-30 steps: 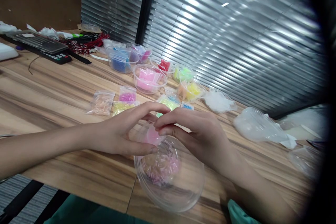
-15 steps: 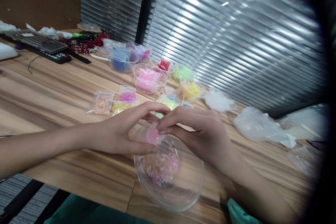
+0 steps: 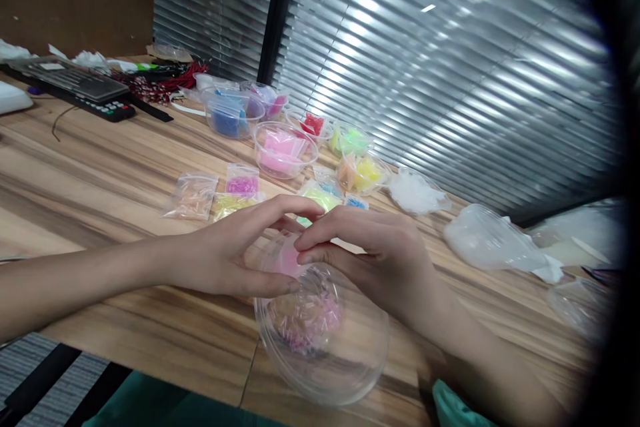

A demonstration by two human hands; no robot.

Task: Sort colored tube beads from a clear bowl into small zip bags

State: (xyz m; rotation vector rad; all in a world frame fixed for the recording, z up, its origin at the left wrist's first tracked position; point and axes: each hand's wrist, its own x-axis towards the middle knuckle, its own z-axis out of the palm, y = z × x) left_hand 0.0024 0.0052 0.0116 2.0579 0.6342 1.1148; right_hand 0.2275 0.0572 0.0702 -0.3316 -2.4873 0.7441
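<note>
My left hand [image 3: 233,250] curves round the near left rim of a clear plastic bowl [image 3: 345,377], thumb over the edge and fingers arched on the far side. Pink tube-shaped beads [image 3: 310,320] lie heaped inside it. Over the bowl's far edge shows a translucent pink packet [image 3: 287,257], partly covered by my fingers. My right hand [image 3: 373,247] pinches at this packet with thumb and forefinger. Just beyond the hands are small bags of yellow beads [image 3: 233,205], magenta beads [image 3: 243,185] and peach beads [image 3: 191,197].
Clear bowls with coloured packets stand farther back, among them a pink one [image 3: 283,157] and a blue one [image 3: 230,117]. Crumpled plastic bags [image 3: 493,237] lie to the right. A remote control [image 3: 113,109] and red-and-black wires [image 3: 160,83] sit at the far left.
My right hand has shifted very slightly left, its fingertips still pinched at the pink packet. The left hand and the bowl are practically unmoved.
</note>
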